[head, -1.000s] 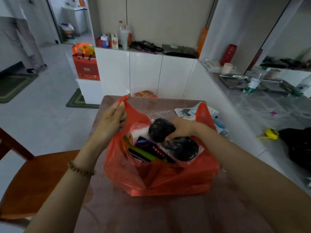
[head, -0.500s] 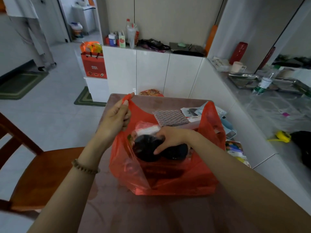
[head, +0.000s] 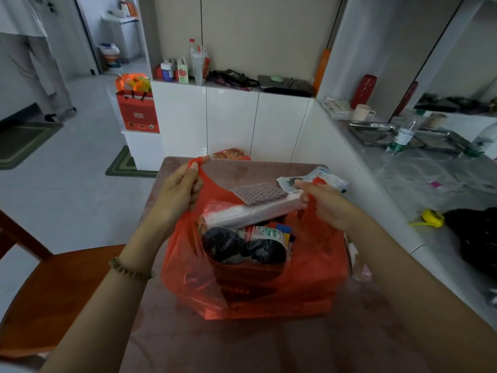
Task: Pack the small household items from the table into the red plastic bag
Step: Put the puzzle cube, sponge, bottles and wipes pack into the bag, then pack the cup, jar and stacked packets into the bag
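The red plastic bag (head: pixel 250 289) stands open in the middle of the brown table (head: pixel 242 343). My left hand (head: pixel 178 191) pinches its left handle, held up at the far left. My right hand (head: pixel 324 201) grips the right handle. Inside lie a black wrapped bundle (head: pixel 242 247), a long white packet (head: pixel 250 212) and a small colourful box (head: pixel 271 232). A grey knitted cloth (head: pixel 259 193) lies on the table just behind the bag's rim, with some printed packets (head: pixel 312 180) beyond it.
A wooden chair (head: pixel 45 294) stands at the table's left. White cabinets (head: pixel 231 119) run behind and along the right, with a counter holding trays, a bottle, a yellow tape measure (head: pixel 433 218) and a black bag (head: pixel 476 238). A person stands far left.
My right hand has let go of the black bundle, now lying inside the bag, and has risen to take the bag's right handle. My left hand still holds the left handle.
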